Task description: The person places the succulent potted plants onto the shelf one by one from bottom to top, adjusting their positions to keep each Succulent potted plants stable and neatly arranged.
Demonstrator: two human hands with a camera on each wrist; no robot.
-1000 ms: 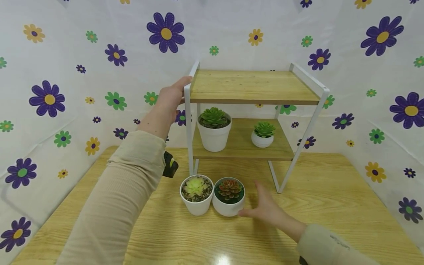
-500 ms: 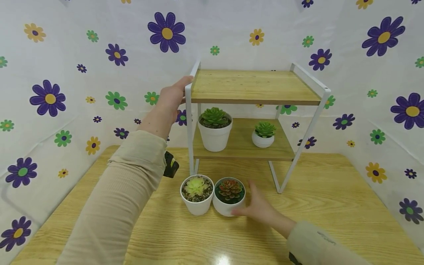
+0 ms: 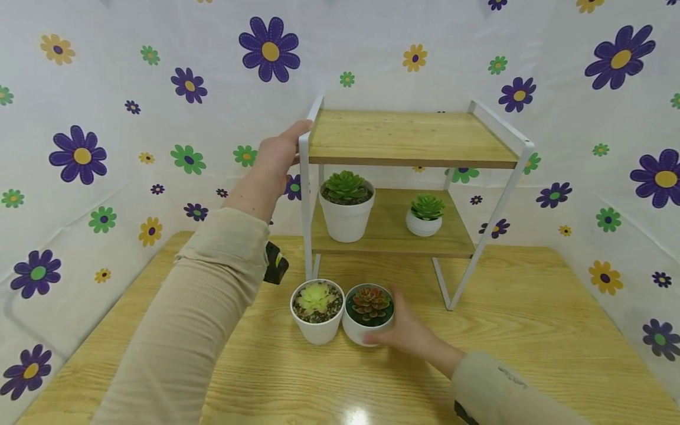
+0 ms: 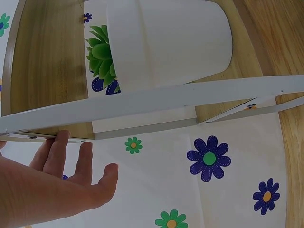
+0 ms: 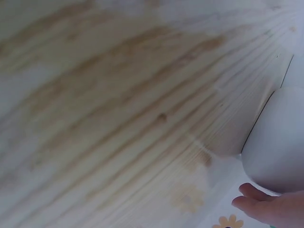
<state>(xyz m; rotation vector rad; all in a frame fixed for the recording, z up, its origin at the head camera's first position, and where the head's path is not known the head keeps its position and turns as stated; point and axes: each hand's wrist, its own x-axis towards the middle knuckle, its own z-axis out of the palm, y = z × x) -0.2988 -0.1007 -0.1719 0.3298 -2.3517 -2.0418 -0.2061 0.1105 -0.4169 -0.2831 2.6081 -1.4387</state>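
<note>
A white two-tier plant shelf (image 3: 414, 139) with wooden boards stands on the table. My left hand (image 3: 277, 154) grips its upper left rail; in the left wrist view, the fingers (image 4: 58, 154) reach behind the white frame, the outer ones loose. My right hand (image 3: 404, 332) holds a round white pot with a reddish succulent (image 3: 370, 303), thumb across the front and fingers round the right side. Close against that pot on the left is a taller white pot with a yellow-green succulent (image 3: 317, 304). In the right wrist view, fingertips (image 5: 247, 202) lie beside the white pot (image 5: 280, 142).
On the lower board stand a large white pot with a green succulent (image 3: 346, 215) at left and a small ribbed one (image 3: 424, 219) at right. The wooden table (image 3: 531, 330) meets a flower-printed white backdrop (image 3: 159, 82) behind and at both sides.
My right hand has moved left from beside the reddish succulent's pot until thumb and fingers are round it. My left hand stays on the rail, and the pots have not moved.
</note>
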